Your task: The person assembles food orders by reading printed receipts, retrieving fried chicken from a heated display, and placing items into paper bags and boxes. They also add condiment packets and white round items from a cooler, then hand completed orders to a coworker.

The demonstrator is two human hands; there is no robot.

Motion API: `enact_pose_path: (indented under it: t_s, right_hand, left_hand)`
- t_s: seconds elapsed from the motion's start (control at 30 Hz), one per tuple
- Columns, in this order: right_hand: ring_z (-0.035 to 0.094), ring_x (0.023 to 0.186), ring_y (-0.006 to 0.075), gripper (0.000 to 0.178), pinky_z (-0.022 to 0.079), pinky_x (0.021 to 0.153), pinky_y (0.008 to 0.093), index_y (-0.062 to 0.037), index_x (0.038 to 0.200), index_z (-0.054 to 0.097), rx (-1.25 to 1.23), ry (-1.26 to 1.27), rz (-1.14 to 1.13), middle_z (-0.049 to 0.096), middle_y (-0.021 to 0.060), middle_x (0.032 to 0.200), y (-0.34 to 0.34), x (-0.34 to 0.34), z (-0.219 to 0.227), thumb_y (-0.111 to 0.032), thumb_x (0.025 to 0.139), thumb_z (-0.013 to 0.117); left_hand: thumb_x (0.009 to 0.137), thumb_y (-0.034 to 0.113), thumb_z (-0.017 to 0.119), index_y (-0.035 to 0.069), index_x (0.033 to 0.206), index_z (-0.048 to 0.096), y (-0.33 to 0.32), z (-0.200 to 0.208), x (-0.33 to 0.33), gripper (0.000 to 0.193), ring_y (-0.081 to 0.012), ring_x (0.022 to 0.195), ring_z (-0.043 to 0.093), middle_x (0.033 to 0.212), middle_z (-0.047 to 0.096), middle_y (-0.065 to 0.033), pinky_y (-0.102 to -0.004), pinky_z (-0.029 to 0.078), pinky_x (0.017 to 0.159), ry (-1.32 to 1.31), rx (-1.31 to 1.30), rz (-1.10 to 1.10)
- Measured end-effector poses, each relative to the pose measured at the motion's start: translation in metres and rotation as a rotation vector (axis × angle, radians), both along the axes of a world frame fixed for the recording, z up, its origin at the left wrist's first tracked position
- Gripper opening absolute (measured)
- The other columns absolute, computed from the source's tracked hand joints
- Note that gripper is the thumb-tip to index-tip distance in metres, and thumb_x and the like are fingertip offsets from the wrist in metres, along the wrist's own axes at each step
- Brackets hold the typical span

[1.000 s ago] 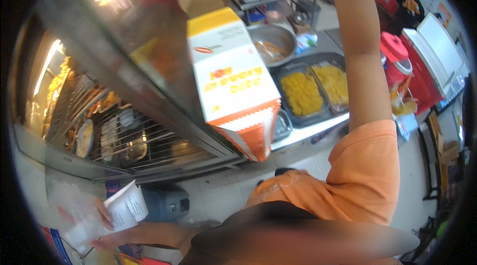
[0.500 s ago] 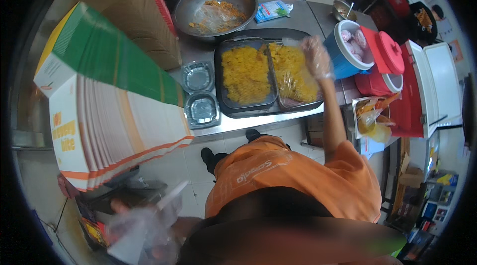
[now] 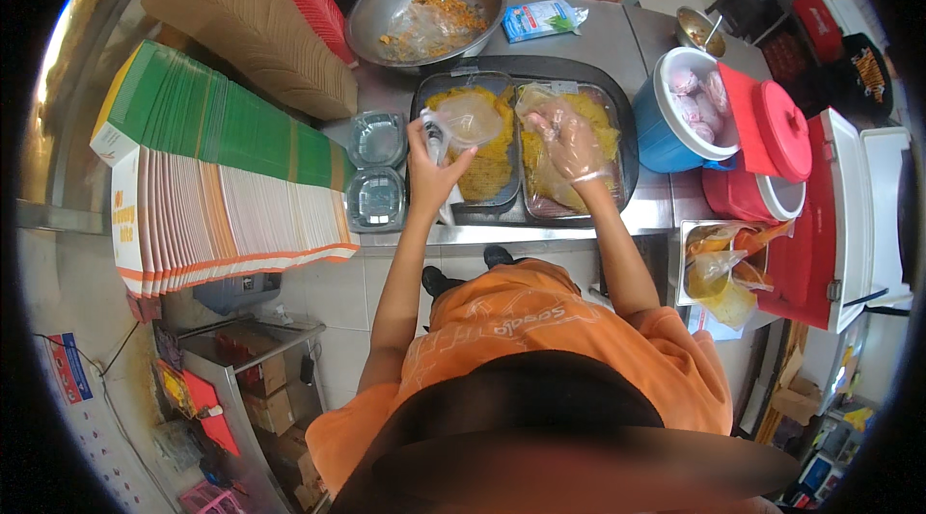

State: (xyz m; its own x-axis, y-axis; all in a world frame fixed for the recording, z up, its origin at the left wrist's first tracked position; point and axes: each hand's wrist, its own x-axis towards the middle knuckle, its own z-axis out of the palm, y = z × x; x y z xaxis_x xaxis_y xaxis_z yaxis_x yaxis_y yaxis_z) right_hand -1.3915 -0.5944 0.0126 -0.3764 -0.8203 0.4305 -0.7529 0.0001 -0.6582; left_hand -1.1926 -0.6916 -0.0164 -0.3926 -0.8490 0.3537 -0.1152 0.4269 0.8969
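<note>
Raised since earlier, the left hand [image 3: 432,176] gripped white paper [image 3: 433,136] and clear plastic [image 3: 474,119] that slackening could drop onto yellow food [image 3: 486,184] beneath, while beside it the right hand [image 3: 571,148] curled, its hold unclear.

1. The left forearm [image 3: 397,273] reaches forward, leaning a little to the right.
2. The left hand [image 3: 432,175] is bare; its thumb stands apart from the fingers, which bend in a grip.
3. The right forearm [image 3: 622,249] reaches forward, inclined to the left.
4. The right hand [image 3: 571,143], gloved in clear plastic, bends its fingers leftward.
</note>
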Motion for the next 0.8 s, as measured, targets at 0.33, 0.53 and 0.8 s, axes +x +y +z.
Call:
enact_pose_path:
  t_s: [0.33,0.53,0.8]
  right_hand:
    - [0.062,0.073,0.034,0.021,0.05,0.067,0.0431,-0.0067,0.088,0.066,0.282,0.273,-0.006,0.065,0.0156,0.083,-0.037,0.027,0.005,-0.025,0.083,0.058]
    - [0.061,0.071,0.0334,0.02,0.05,0.067,0.0443,-0.0068,0.083,0.067,0.085,0.367,0.136,0.064,0.0156,0.08,-0.039,0.017,0.01,-0.025,0.083,0.057]
    - [0.057,0.066,0.0344,0.021,0.044,0.059,0.0425,-0.0034,0.076,0.063,0.141,0.086,0.241,0.059,0.0169,0.07,-0.043,0.003,0.011,-0.023,0.081,0.063]
  left_hand:
    - [0.058,0.026,0.086,0.005,0.105,0.036,0.007,0.01,-0.013,0.071,-0.0335,0.084,0.062,0.092,0.06,-0.0191,-0.0389,0.048,0.071,-0.333,0.053,0.114]
    - [0.058,0.026,0.085,0.005,0.106,0.037,0.012,0.012,-0.01,0.072,-0.035,0.086,0.062,0.094,0.061,-0.0204,-0.0396,0.048,0.073,-0.36,0.085,0.139]
    - [0.058,0.023,0.084,0.004,0.115,0.037,0.016,0.016,-0.011,0.076,-0.0346,0.094,0.062,0.103,0.06,-0.0202,-0.0382,0.049,0.079,-0.31,0.069,0.135]
